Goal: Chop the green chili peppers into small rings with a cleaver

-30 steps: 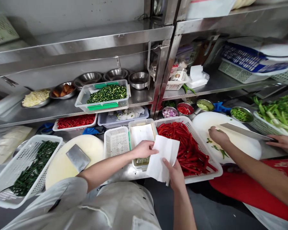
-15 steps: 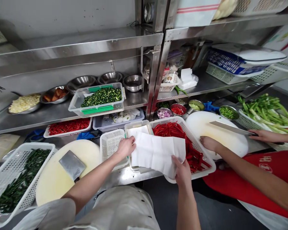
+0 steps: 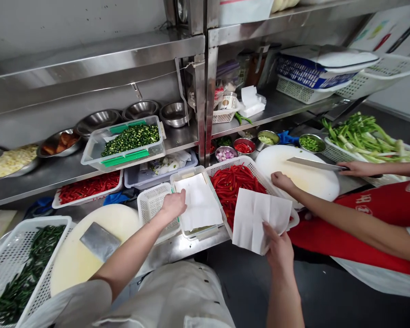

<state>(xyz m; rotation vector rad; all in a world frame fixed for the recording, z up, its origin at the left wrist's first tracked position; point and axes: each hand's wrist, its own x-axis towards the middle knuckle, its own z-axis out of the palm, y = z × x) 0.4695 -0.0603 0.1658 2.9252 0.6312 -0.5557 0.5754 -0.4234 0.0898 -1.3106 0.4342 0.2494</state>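
Note:
My right hand [image 3: 279, 246] holds a folded white paper sheet [image 3: 253, 218] by its lower right part, over the front of the basket of red peppers [image 3: 234, 180]. My left hand [image 3: 175, 203] is closed at the left edge of a clear container [image 3: 205, 233], its fingertips by another white paper [image 3: 200, 200] that lies in the container. Whether its fingers grip that paper or the rim is too small to tell. Left of the container, partly behind my left hand, is a small white basket [image 3: 150, 200].
A cleaver [image 3: 100, 240] rests on the left round board [image 3: 68, 259]. On the right, a person's hand holds a knife [image 3: 316, 164] over another board [image 3: 304, 182]. Chopped greens [image 3: 133, 140] sit on the shelf; a basket of dark green strips [image 3: 30, 264] stands far left.
The sheet in my right hand has moved right, off the clear container, and my left hand is no longer on it. The paper in the container shows more. The view has shifted right.

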